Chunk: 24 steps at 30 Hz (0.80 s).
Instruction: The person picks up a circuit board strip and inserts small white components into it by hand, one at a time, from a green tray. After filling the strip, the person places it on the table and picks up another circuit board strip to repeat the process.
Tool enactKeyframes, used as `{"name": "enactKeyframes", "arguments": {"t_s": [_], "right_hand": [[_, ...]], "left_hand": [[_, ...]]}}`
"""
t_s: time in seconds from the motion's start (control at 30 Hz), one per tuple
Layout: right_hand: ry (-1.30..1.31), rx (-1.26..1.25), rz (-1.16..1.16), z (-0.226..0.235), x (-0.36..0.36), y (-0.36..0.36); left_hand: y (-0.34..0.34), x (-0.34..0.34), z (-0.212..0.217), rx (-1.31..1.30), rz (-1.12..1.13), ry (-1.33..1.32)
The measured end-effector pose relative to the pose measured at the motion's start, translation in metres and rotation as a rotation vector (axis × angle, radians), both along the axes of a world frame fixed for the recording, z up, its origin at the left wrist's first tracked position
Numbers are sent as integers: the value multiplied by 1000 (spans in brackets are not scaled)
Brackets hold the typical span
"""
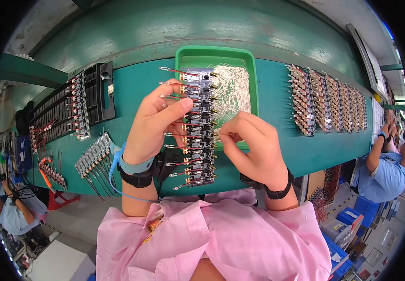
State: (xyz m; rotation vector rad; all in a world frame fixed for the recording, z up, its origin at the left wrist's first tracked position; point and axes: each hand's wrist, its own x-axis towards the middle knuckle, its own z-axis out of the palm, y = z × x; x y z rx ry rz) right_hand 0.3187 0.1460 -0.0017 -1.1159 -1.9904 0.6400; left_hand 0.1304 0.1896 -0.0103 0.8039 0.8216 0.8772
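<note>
My left hand [154,122] grips the left side of a long black strip of small components [201,131] with red leads sticking out to the left. It lies on the green workbench [132,89], reaching onto the green tray [183,58]. My right hand [251,143] pinches a small thin piece at the strip's right edge, fingers closed. A heap of thin whitish pins [233,89] fills the tray just behind my right hand.
Black fixture racks [78,105] and a loose component strip [92,154] lie left. Several filled strips [326,98] lie in rows at right. Another person in blue [383,171] works at right, another at lower left [10,208].
</note>
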Motion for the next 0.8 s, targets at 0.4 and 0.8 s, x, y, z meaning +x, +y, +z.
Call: {"name": "enactKeyframes", "arguments": {"t_s": [0.4, 0.8], "right_hand": [[50, -29, -4, -1, 0, 1], [72, -8, -64, -5, 1, 2]], "left_hand": [[0, 0, -3, -20, 0, -41], [0, 1, -4, 15, -2, -14]]}}
